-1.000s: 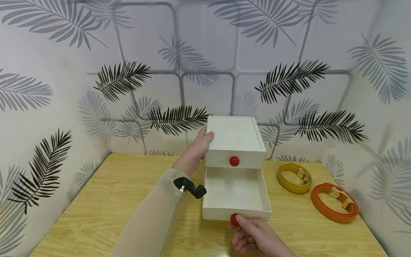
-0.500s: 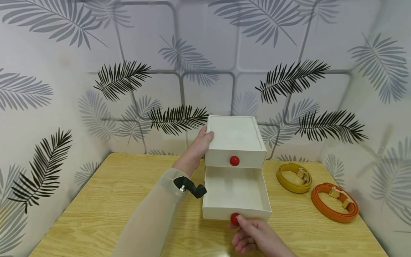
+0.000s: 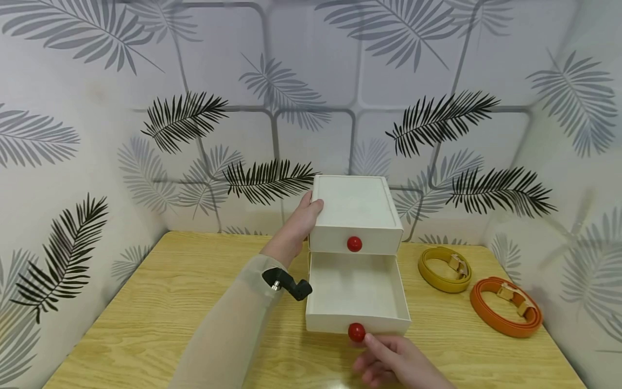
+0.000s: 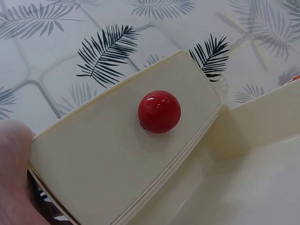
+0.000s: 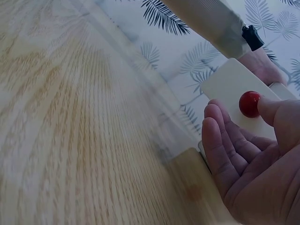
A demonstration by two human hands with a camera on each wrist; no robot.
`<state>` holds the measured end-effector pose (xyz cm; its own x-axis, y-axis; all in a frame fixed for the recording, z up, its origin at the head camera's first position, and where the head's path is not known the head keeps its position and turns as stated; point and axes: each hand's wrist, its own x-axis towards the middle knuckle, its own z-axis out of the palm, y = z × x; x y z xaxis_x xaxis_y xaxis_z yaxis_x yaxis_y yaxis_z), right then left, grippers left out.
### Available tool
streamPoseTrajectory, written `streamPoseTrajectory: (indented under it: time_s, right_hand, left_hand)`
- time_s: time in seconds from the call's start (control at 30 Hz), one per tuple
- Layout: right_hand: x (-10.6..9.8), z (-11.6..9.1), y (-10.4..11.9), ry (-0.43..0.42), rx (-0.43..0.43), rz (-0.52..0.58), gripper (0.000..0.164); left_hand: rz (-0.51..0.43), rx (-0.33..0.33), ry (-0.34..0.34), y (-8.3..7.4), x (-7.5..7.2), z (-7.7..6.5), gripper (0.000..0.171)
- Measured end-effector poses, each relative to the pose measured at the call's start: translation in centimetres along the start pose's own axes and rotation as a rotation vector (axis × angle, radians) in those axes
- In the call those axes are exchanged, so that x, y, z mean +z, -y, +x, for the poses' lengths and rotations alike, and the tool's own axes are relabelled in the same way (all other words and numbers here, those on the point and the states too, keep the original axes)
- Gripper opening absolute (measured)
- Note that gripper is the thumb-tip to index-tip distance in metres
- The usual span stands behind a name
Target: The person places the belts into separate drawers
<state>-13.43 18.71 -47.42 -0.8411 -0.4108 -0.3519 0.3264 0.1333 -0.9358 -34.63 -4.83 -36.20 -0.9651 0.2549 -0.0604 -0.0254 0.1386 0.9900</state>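
A white two-drawer box (image 3: 357, 202) stands on the table, its upper drawer (image 3: 330, 240) closed and its lower drawer (image 3: 357, 289) pulled out with nothing inside. Each drawer front has a round red knob. My left hand (image 3: 296, 227) holds the box's left side, thumb over the top edge; its other fingers are mostly hidden. By the lower red knob (image 3: 357, 332) is my right hand (image 3: 391, 359), its thumb tip right beside the knob and its fingers loosely bent. In the right wrist view those fingers (image 5: 225, 140) hold nothing.
To the right of the box lie a coiled mustard-yellow belt (image 3: 430, 278) and a coiled orange belt (image 3: 495, 320), both with gold-coloured buckles. A leaf-patterned wall (image 3: 311, 65) closes off the back and sides of the wooden table (image 3: 160, 302). A black bracket (image 3: 286, 282) is on my left wrist.
My right hand has let go of the lower red knob and shifted slightly right and down. The left hand, the box and the pulled-out drawer stay as they were.
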Motion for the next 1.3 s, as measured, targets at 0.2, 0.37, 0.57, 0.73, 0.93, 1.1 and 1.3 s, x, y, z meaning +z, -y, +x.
streamPoseTrajectory:
  time_s: [0.2,0.37,0.57,0.73,0.93,1.1,1.3]
  right_hand:
    - [-0.8,-0.2,-0.5,-0.004,0.005,0.006,0.062]
    - [-1.6,-0.4,-0.7,-0.006,0.009,0.007,0.064]
    - [-2.8,-1.0,-1.0,-0.004,0.024,-0.012,0.065]
    - [-4.2,-1.5,-1.4,0.005,0.03,-0.042,0.059]
    - [-5.3,-1.9,-1.6,-0.029,0.056,-0.095,0.059]
    - [-6.2,-2.1,-1.7,-0.062,0.072,-0.144,0.058]
    - [-7.2,-2.2,-1.2,-0.151,0.11,-0.257,0.061]
  left_hand:
    - [0.006,-0.003,-0.004,0.0,0.0,0.1,0.067]
    - [0.009,-0.007,-0.011,0.1,0.1,0.1,0.067]
    - [0.004,-0.008,-0.006,0.1,0.1,0.1,0.068]
    - [0.005,-0.003,-0.006,0.1,0.0,0.1,0.068]
    - [0.003,0.002,-0.012,0.0,0.0,0.1,0.068]
    - [0.005,-0.003,-0.008,0.0,0.0,0.0,0.068]
    - [0.006,-0.004,-0.011,0.0,0.0,0.0,0.068]
